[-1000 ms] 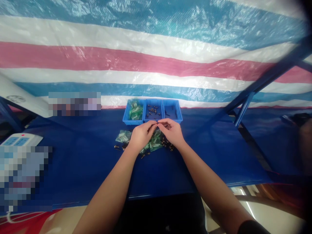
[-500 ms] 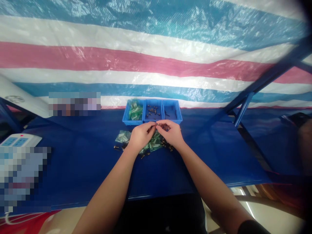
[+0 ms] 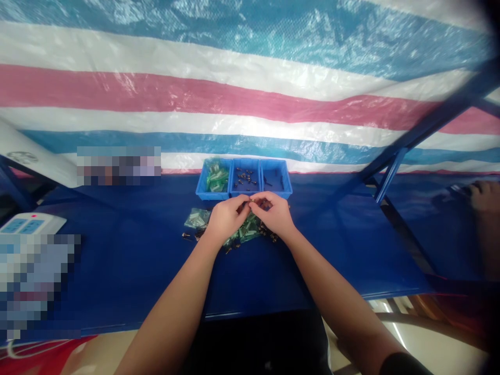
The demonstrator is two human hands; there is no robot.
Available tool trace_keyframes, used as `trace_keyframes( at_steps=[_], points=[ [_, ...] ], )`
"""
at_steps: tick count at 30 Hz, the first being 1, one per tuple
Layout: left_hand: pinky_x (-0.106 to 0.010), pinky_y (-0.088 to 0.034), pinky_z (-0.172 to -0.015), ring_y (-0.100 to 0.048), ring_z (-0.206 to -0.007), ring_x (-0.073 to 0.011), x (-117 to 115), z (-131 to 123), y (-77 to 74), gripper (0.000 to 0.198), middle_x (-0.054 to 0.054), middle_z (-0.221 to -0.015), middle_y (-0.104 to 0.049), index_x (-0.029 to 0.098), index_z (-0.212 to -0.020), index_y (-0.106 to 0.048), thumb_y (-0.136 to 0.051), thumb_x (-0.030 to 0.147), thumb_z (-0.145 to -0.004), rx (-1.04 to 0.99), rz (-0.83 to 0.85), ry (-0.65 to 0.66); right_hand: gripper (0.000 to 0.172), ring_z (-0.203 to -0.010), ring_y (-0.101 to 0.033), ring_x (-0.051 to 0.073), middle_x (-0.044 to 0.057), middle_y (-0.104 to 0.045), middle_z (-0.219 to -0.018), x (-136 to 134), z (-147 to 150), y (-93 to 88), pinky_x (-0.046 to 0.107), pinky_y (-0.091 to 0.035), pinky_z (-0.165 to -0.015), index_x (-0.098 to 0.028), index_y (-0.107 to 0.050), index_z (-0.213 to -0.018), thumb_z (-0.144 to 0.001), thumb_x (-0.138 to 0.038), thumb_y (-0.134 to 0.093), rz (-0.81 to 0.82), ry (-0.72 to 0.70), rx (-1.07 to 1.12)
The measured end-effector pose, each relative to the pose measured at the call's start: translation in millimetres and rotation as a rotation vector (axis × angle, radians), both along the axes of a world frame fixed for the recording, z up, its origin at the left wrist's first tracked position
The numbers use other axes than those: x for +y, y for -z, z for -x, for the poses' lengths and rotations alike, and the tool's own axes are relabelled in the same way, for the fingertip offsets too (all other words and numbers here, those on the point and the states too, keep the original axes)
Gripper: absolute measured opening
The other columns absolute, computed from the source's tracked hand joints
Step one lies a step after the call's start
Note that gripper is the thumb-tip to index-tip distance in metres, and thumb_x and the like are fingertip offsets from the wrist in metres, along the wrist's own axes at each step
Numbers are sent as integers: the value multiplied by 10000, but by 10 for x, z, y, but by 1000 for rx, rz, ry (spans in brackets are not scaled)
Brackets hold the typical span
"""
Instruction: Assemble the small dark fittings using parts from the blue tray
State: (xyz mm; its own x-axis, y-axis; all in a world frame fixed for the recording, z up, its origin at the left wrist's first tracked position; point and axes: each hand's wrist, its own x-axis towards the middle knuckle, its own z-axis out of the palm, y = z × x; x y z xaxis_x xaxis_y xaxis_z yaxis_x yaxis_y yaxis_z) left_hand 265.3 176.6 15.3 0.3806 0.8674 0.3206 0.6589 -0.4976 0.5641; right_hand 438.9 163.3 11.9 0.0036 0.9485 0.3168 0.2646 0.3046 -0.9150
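Over a pile of small parts, my left hand (image 3: 227,217) and my right hand (image 3: 274,212) meet at the fingertips. Both are closed in a pinch on one tiny brass-coloured metal part (image 3: 252,200), mostly hidden by the fingers. Beneath them lie green-tinted plastic bags (image 3: 249,229) of small pieces and loose brass-and-dark metal parts (image 3: 273,237). A clear small bag (image 3: 196,217) is left of my left hand. Just behind stand three joined blue bins: the left bin (image 3: 200,188) has green bags, the middle bin (image 3: 235,167) small brass parts, the right bin (image 3: 276,172) a few dark slim pieces.
The blue table (image 3: 148,250) runs under everything. A white device with blue panels (image 3: 35,224) sits at the left. Blue frame posts (image 3: 390,177) rise on the right, where another person's hand (image 3: 484,197) shows. A striped tarp (image 3: 250,99) hangs behind.
My hands stay in nearly the same place, with the part turned slightly between the fingertips. At the far right, the other person's hand has come further into view.
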Motion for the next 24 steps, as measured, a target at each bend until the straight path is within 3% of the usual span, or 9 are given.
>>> trace_keyframes(
  at_steps=[14,24],
  points=[
    [-232,-411,-598,-602,-616,-134,34,12,65,199,18,-696,-669,231,-1061,-699,-569,311,-934,-16,-27,-21,157,-757,-672,177,41,-722,-842,-9,-4,-17,303,-555,-660,-203,-734,-933,-807,-287,-692,38,-16,19],
    [-242,-441,-612,-598,-617,-134,26,7,69,239,-2,-713,-689,225,-1075,-734,-553,308,-943,-99,-63,6,174,-859,-684,182,52,-729,-967,20,-25,16,301,-563,-695,-229,-748,-977,-834,-295,-677,-9,-25,-20]
  ],
)
